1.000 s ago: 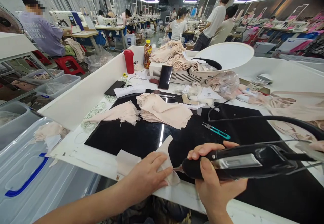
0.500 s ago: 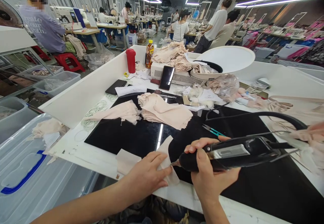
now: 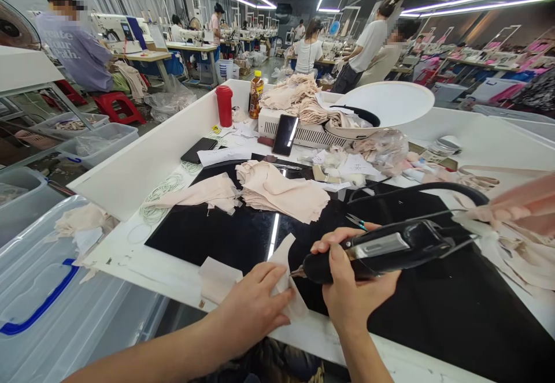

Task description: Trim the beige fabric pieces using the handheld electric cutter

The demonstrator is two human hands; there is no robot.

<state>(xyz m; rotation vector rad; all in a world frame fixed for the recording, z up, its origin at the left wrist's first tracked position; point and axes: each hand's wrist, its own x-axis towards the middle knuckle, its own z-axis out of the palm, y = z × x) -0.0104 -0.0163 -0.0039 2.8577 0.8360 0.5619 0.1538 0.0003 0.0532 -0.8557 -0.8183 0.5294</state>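
My left hand (image 3: 254, 305) lies flat, fingers spread, pressing a pale beige fabric piece (image 3: 284, 256) onto the black mat (image 3: 455, 313) near the table's front edge. My right hand (image 3: 351, 296) grips a black corded hand tool (image 3: 381, 250), whose metal tip touches the fabric just right of my left fingers. The tool's black cable (image 3: 416, 189) arcs away to the right. A second pale piece (image 3: 217, 276) lies left of my left hand.
Stacks of beige fabric pieces (image 3: 281, 189) lie mid-table, with small teal snips (image 3: 355, 221) beside them. A red cup (image 3: 224, 106), a bottle (image 3: 256, 91), a phone (image 3: 285, 134) and a white machine (image 3: 316, 131) stand behind. A clear bin (image 3: 52, 308) sits at left. Other people work at the far benches.
The tool and my right hand have slid left and slightly up along the fabric. A blurred pink thing has come in at the right edge. My left hand stays put.
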